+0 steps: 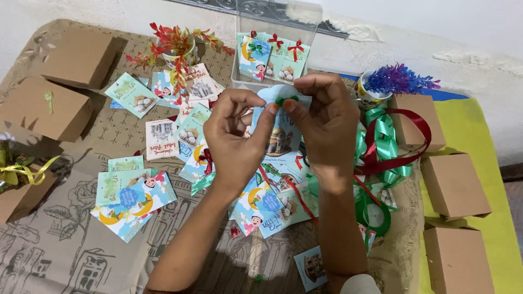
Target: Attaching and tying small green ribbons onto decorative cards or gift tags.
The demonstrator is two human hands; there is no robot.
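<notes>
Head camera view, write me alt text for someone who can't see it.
Two bare hands, left hand and right hand, pinch a small green bow onto a light blue card above a table strewn with similar cards. Brown cardboard boxes sit at both sides, with red and green ribbon at right and a clear box of finished cards behind.

A single head-worn camera looks steeply down and forward from close above the left hand (pixel 237 139) and right hand (pixel 321 128), taking in the patterned grey-brown tablecloth (pixel 65 239) around them up to the white wall (pixel 414 27) beyond.
</notes>
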